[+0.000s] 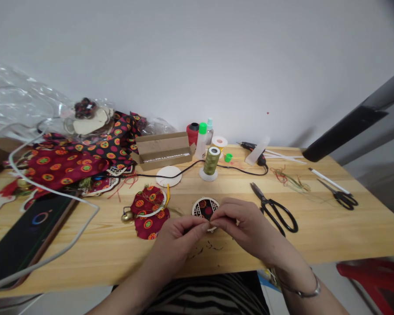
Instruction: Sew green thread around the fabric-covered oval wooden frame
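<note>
Round fretwork ornament (205, 209) here, red-and-black fabric behind a white lattice frame, held toward the near side of the pine table (335, 236). Left hand (179, 243) and right hand (241, 225) meet at its lower rim, fingertips (205, 226) pressed into a tight pinch, which seems to keep that spot steady. Fingers hide what's between them, could be thread, can't tell, and I can't see if the piece touches the wood. Thread clippings (206, 247) lie just below, black-handled scissors (284, 223) sit near the right hand.
</note>
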{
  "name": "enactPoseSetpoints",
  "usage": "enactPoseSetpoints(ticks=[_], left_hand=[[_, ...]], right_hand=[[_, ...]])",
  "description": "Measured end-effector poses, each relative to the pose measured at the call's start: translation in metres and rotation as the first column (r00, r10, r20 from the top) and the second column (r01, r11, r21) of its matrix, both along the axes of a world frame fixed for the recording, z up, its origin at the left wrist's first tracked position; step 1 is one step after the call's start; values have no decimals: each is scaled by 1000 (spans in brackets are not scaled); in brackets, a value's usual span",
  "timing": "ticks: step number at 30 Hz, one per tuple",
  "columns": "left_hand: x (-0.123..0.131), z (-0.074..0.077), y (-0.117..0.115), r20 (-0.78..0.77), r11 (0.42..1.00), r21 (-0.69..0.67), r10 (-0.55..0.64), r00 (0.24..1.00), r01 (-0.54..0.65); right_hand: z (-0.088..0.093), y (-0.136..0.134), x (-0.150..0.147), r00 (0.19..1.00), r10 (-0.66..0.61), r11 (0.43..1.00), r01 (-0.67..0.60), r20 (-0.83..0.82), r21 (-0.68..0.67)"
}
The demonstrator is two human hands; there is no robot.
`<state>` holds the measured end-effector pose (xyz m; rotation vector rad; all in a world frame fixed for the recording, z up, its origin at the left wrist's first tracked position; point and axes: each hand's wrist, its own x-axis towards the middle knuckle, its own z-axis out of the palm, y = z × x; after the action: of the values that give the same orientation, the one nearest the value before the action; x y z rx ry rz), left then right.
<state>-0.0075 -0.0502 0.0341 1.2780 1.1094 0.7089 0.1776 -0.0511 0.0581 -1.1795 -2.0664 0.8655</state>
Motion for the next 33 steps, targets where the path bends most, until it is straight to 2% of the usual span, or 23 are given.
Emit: enactPoseSetpoints(ticks=[8, 13, 18, 22, 30, 33], left_hand=[[-3, -4, 0, 19, 997, -19, 75, 997, -75], [-1, -4, -1, 33, 996, -44, 79, 996, -77], [0, -1, -1, 46, 996, -46, 73, 996, -71], [-1, 0, -1, 39, 999, -33, 22, 999, -21], [-2, -2, -5, -6, 999, -52, 11, 1000, -11], [0, 1, -6, -7, 997, -76, 13, 1000, -14]], right_hand=[[-7, 3, 10, 995, -54, 998, 57, -83, 31], [-8, 1, 10, 979, -132, 985, 147, -158, 88], [-13, 0, 2, 983, -7, 1000, 8, -186, 5], [-19, 2, -4, 983, 54, 998, -51, -175, 24], [-17, 3, -6, 981, -15, 1000, 19, -194, 18], [-16, 2, -6, 989, -25, 999, 31, -145, 43]])
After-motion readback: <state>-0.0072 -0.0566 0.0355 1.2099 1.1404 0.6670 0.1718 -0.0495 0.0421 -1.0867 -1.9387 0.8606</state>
